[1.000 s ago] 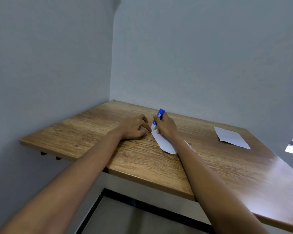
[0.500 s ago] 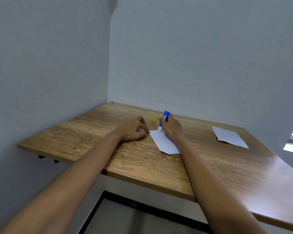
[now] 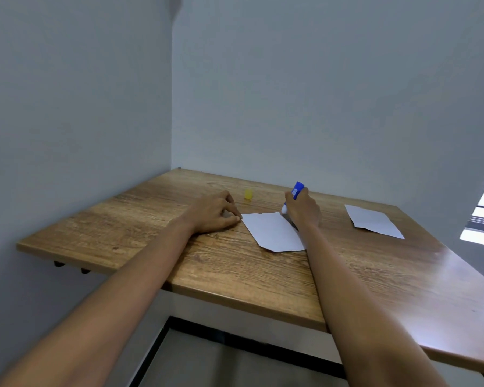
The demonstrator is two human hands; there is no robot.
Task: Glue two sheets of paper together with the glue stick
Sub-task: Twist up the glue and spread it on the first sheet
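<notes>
Our right hand [image 3: 302, 209] grips the glue stick [image 3: 294, 194], tip down on the far corner of the near sheet [image 3: 273, 231]. Our left hand [image 3: 214, 215] is curled, fingertips pinning its left corner. We see the second sheet [image 3: 372, 223] lying well off to the right, nearer our right hand.

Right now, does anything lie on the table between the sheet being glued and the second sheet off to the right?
Nothing visible does. Between the near sheet and the second sheet there is only bare table, apart from the right hand holding the glue stick. The yellow cap sits behind, clear of that path.
</notes>
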